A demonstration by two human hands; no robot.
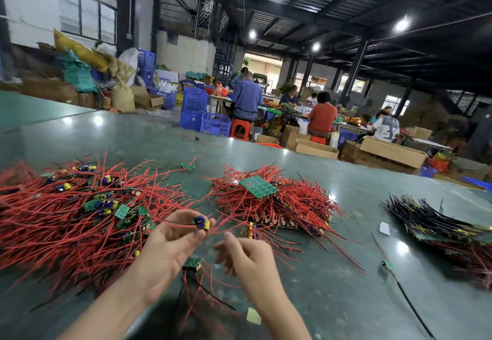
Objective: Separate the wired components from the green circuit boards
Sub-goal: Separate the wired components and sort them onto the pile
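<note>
Two bare hands work over the glossy grey-green table (332, 193). The left hand (170, 249) pinches a small blue-and-yellow wired component (201, 223) with red leads between thumb and fingertips, held above the table near its front edge. The right hand (246, 257) hangs just right of it with fingers loosely curled, its grip apparently holding nothing, though motion blur makes that uncertain. A small green circuit board (192, 262) lies on the table between the hands. A loose heap of red-wired boards (80, 214) spreads to the left; a farther pile (277, 206) carries a larger green panel (257, 186). Black-wired bundles (436, 222) lie far right.
</note>
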